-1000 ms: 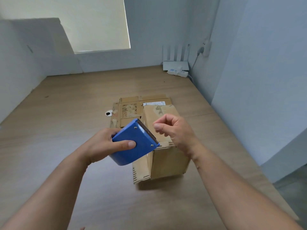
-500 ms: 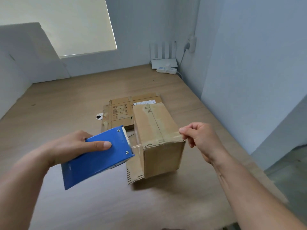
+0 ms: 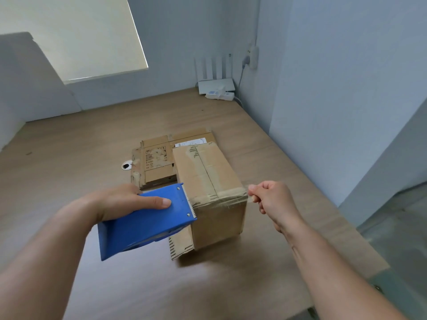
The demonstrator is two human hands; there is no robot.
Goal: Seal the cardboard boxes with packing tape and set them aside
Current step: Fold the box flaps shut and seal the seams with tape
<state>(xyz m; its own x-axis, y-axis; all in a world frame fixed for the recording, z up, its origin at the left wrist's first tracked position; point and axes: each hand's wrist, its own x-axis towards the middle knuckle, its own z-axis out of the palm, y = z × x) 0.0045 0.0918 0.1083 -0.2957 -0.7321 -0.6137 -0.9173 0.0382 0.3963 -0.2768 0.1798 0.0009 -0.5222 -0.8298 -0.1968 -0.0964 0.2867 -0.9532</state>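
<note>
A brown cardboard box stands on the wooden table, its top flaps shut with old tape along the seam and one flap hanging at its near left corner. My left hand grips a blue tape dispenser, its toothed edge at the box's near left top edge. My right hand pinches the free end of clear packing tape just past the box's near right corner. The strip stretches across the near top edge between dispenser and fingers.
Flattened cardboard boxes lie behind and left of the standing box. A small round cable hole sits in the table beside them. A white router and a power strip stand at the far corner. Walls close in on the right.
My hands have drawn apart: the dispenser went left and down, the right hand went right, pulling tape out. Since half a second ago both have come in closer to the box's near top edge.
</note>
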